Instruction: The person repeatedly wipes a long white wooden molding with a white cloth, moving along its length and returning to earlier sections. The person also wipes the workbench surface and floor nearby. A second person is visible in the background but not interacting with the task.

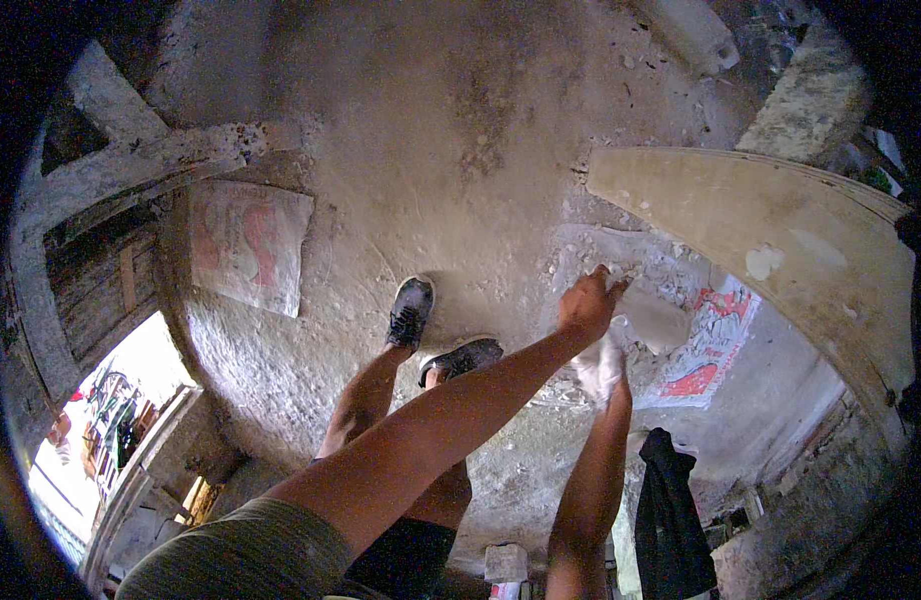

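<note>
My left hand (589, 305) reaches across to the right, over a printed plastic sack spread on the floor (696, 390). Its fingertips show apart, and I see nothing held between them. Just below it is my right hand (600, 370), covered in white, whether by a coating or a glove I cannot tell. Its fingers are mostly hidden beneath the left hand. Close to both hands, a smooth pale rounded object (658, 325) lies on the sack; its kind is unclear. Whitish crumbs (591, 240) are scattered around the sack's far side.
A long pale board (751, 195) curves along the right. A flattened printed sack (249, 245) lies at the left beside a wooden frame (121, 170). My shoes (411, 312) stand on the dusty floor. Dark cloth (671, 515) hangs near the lower right.
</note>
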Action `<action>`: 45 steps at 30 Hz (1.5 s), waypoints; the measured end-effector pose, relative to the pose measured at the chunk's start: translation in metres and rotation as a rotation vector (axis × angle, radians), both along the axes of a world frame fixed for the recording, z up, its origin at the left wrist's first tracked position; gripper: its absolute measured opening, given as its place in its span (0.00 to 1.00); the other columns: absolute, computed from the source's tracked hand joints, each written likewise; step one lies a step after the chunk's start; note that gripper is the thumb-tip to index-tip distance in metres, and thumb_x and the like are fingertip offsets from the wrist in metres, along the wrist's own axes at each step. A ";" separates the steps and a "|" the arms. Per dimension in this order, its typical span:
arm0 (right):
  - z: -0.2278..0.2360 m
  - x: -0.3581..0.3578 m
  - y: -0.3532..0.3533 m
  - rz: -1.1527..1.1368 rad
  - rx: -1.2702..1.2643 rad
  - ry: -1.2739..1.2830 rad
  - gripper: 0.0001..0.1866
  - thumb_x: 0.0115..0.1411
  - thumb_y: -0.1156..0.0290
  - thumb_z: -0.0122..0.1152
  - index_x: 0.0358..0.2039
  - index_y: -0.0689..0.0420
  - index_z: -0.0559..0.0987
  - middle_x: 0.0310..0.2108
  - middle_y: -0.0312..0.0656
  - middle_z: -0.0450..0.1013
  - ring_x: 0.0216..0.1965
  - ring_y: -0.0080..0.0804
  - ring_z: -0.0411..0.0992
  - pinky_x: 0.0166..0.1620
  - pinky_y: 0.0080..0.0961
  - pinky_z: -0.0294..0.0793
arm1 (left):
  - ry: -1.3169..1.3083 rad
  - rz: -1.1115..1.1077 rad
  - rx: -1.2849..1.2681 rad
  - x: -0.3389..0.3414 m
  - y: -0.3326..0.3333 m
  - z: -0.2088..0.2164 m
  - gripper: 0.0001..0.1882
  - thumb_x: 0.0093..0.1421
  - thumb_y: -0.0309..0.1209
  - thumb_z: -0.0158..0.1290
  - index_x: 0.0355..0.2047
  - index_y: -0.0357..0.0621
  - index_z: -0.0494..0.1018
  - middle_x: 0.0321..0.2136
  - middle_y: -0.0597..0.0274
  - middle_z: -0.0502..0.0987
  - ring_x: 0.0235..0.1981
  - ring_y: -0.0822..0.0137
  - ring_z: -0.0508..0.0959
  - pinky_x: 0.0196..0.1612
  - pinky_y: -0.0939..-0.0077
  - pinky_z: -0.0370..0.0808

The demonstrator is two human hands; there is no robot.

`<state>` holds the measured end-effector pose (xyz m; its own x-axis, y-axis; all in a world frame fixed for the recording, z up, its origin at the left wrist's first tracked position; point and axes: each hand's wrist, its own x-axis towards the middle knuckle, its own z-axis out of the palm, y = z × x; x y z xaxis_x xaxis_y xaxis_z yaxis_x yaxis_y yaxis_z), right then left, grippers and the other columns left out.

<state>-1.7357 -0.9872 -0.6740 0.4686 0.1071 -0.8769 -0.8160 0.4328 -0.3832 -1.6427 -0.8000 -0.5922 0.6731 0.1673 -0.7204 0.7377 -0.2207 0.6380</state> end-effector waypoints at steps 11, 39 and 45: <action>-0.150 0.036 -0.207 0.358 -1.282 -0.549 0.15 0.51 0.59 0.52 0.23 0.60 0.74 0.21 0.36 0.68 0.21 0.27 0.62 0.25 0.26 0.63 | -0.116 0.366 0.114 -0.102 0.076 -0.044 0.26 0.57 0.48 0.43 0.39 0.32 0.65 0.34 0.45 0.72 0.38 0.50 0.71 0.42 0.65 0.65; 0.320 0.081 0.185 0.201 -0.410 0.030 0.23 0.45 0.54 0.57 0.42 0.48 0.69 0.34 0.36 0.69 0.35 0.37 0.65 0.39 0.47 0.64 | -0.462 1.127 -0.344 -0.106 0.342 0.417 0.17 0.55 0.43 0.49 0.40 0.45 0.66 0.34 0.61 0.72 0.33 0.67 0.71 0.30 0.66 0.68; 0.382 0.197 0.242 0.382 -0.468 -0.193 0.22 0.46 0.55 0.57 0.41 0.49 0.70 0.34 0.36 0.69 0.35 0.37 0.66 0.38 0.45 0.65 | -0.541 1.262 -0.266 -0.038 0.420 0.472 0.17 0.54 0.40 0.51 0.39 0.42 0.68 0.31 0.61 0.73 0.30 0.67 0.72 0.29 0.70 0.69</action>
<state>-1.5385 -0.7452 -0.2921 0.6278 -0.0761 -0.7746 -0.7768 -0.1249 -0.6173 -1.6805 -0.3796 -0.1204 0.3742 0.7622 -0.5283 -0.0032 0.5707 0.8212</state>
